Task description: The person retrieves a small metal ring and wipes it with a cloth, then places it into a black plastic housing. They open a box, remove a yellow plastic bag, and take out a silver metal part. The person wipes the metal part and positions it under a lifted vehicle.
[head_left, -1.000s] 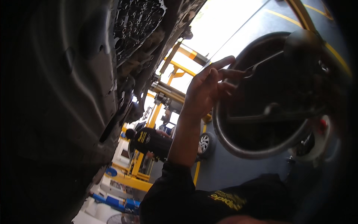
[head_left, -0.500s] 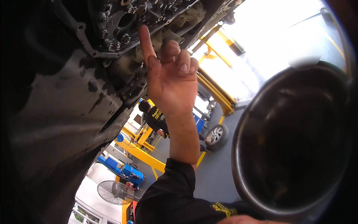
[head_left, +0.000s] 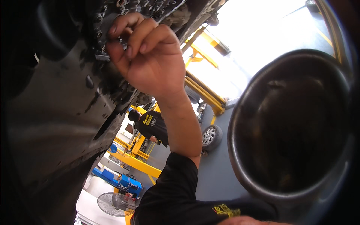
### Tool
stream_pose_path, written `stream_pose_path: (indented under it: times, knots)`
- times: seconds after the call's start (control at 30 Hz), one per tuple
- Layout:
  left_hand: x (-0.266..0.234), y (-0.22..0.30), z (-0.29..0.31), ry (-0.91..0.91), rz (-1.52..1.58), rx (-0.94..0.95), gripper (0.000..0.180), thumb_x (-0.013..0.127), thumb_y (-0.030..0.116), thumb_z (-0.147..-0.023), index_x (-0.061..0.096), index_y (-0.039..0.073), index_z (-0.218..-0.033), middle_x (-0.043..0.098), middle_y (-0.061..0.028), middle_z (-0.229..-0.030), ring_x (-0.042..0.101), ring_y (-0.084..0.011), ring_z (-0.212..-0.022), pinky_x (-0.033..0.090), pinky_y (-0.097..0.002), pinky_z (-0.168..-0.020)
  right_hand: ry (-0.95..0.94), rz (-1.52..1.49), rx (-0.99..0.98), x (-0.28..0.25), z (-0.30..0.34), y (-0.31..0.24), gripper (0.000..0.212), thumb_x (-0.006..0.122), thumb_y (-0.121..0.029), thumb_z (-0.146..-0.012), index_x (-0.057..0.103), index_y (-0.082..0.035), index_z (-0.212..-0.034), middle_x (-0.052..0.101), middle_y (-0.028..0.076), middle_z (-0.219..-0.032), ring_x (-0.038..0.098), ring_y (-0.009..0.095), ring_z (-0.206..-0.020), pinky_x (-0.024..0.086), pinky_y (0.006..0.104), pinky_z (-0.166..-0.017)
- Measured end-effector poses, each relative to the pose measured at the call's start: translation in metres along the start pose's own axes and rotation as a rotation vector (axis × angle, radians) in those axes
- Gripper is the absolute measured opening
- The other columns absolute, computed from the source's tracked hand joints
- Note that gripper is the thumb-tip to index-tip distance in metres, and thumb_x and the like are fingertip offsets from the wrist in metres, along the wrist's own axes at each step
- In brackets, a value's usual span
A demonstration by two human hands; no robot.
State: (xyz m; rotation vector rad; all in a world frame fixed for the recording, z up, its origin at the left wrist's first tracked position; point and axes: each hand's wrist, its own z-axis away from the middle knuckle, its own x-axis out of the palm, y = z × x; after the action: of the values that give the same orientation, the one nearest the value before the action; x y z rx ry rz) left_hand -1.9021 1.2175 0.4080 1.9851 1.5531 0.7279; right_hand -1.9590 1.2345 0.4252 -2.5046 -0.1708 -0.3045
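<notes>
My left hand (head_left: 155, 62) is raised with its palm toward me. Its fingers are curled, and the index finger and thumb come close together against a dark, oily metal assembly (head_left: 148, 5) overhead. Whatever sits between those fingertips is too dark and small to make out. Several bolt heads (head_left: 99, 34) show beside the fingers; the hand covers part of the assembly. On the right is a large, dark, round pan (head_left: 288, 99) with a shiny rim, apart from the hand. My right hand does not appear.
A dark, stained panel (head_left: 63, 116) slopes down the left side. Beyond my arm, a person in a black shirt (head_left: 152, 125) stands near yellow lift beams (head_left: 206, 92). A wheel (head_left: 212, 137) rests on the grey floor. Blue equipment (head_left: 129, 184) and a fan (head_left: 116, 204) are at lower left.
My left hand has moved left and up. Its index finger, stretched upward before, is now bent toward the thumb against the bolted assembly. The view has shifted slightly.
</notes>
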Motion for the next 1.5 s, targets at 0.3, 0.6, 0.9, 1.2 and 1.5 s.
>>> stream_pose_path:
  times: [0.3, 0.6, 0.9, 1.2, 1.5]
  knots:
    - [0.041, -0.012, 0.147, 0.638, -0.557, 0.054, 0.016, 0.064, 0.024, -0.105, 0.064, 0.009, -0.111, 0.065, -0.0030, -0.102, 0.058, -0.0110, -0.080, 0.046, -0.0284, -0.078, -0.081, -0.092, -0.026, -0.015, 0.153, 0.053, 0.071, 0.075, -0.025, -0.089, 0.044, -0.008, -0.151, 0.057, 0.012, -0.128, 0.063, 0.021, -0.107, 0.055, 0.0307, -0.079]
    - [0.214, -0.040, 0.459, 1.656, -0.853, -0.211, 0.023, 0.068, 0.033, -0.103, 0.065, 0.010, -0.097, 0.064, -0.0049, -0.090, 0.059, -0.0139, -0.077, 0.047, -0.0284, -0.069, -0.359, -0.280, 0.892, -0.066, 0.510, 0.101, 0.072, 0.075, -0.026, -0.088, 0.043, -0.008, -0.150, 0.056, 0.010, -0.126, 0.061, 0.019, -0.109, 0.055, 0.0307, -0.083]
    - [0.500, -0.014, 0.689, 2.011, -0.323, -0.672, 0.039, 0.065, 0.025, -0.104, 0.052, 0.010, -0.137, 0.065, -0.0119, -0.127, 0.068, -0.0239, -0.107, 0.054, -0.0357, -0.091, -0.312, -0.239, 1.486, -0.003, 0.684, 0.068, 0.074, 0.075, -0.026, -0.086, 0.043, -0.007, -0.149, 0.055, 0.008, -0.125, 0.059, 0.017, -0.111, 0.054, 0.0308, -0.086]
    - [0.564, 0.056, 0.771, 1.904, -0.221, -0.474, 0.057, 0.067, 0.036, -0.102, 0.049, 0.006, -0.147, 0.059, -0.0185, -0.144, 0.060, -0.0283, -0.132, 0.049, -0.0411, -0.107, -0.251, -0.668, 1.318, 0.344, 0.628, 0.164, 0.072, 0.080, -0.012, -0.088, 0.039, -0.016, -0.147, 0.056, 0.004, -0.121, 0.059, 0.016, -0.114, 0.053, 0.0363, -0.099]
    - [0.339, 0.173, 0.904, 1.872, -0.370, 0.221, 0.096, 0.070, 0.058, -0.094, 0.025, 0.005, -0.161, 0.045, -0.0168, -0.155, 0.044, -0.0306, -0.145, 0.037, -0.0471, -0.118, -0.348, -0.607, 1.409, 0.550, 0.566, 0.342, 0.070, 0.079, 0.000, -0.084, 0.036, -0.022, -0.135, 0.052, 0.006, -0.127, 0.058, 0.019, -0.118, 0.053, 0.0358, -0.097]
